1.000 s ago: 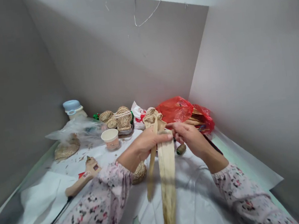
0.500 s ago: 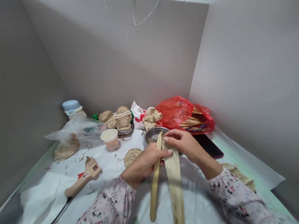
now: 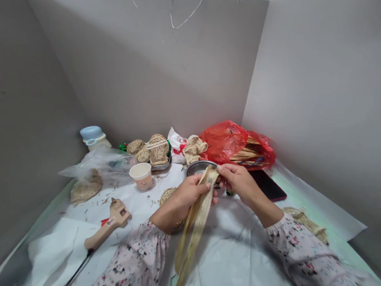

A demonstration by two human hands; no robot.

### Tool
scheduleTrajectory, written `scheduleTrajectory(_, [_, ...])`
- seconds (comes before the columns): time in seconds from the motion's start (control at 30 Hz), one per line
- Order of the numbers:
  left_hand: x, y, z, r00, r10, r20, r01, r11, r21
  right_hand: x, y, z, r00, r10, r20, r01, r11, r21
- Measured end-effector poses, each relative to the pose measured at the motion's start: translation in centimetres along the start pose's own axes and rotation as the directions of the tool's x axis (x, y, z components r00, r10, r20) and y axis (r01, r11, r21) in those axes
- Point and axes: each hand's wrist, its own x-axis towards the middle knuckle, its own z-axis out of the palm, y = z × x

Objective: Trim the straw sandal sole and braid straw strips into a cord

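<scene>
Long pale yellow-green dried leaf strips (image 3: 199, 220) hang from both hands, their lower ends slanting down to the left over the white cloth. My left hand (image 3: 189, 196) is closed on the strips just below their top. My right hand (image 3: 238, 181) pinches the upper right edge of the same strips. Behind the hands is a round metal bowl (image 3: 198, 166), partly covered by them. A coiled woven disc (image 3: 166, 195) lies beside my left hand, partly hidden by the wrist.
A glue gun (image 3: 108, 225) with a black cord and a paper cup (image 3: 141, 176) are at left. Woven pieces (image 3: 158, 149) sit in a tray at the back. A red plastic bag (image 3: 224, 139) and a dark phone (image 3: 267, 184) are at right.
The strips have swung down-left and come closer together. My right hand has moved slightly right with their upper edge. The view has shifted a little.
</scene>
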Motion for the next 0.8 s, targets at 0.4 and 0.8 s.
scheduleTrajectory(0.4, [0.2, 1.2, -1.6, 0.953, 0.098, -0.287, -0.02, 0.965, 0.263, 0.1, 2.5, 0.6, 0.955, -0.266, 0.131, 0.238, 0.425, -0.874])
scheduleTrajectory(0.8, [1.2, -0.2, -2.3, 0.957, 0.168, -0.236, -0.079, 0.935, 0.346, 1.1, 2.2, 0.7, 0.984, -0.139, 0.111, 0.16, 0.417, -0.895])
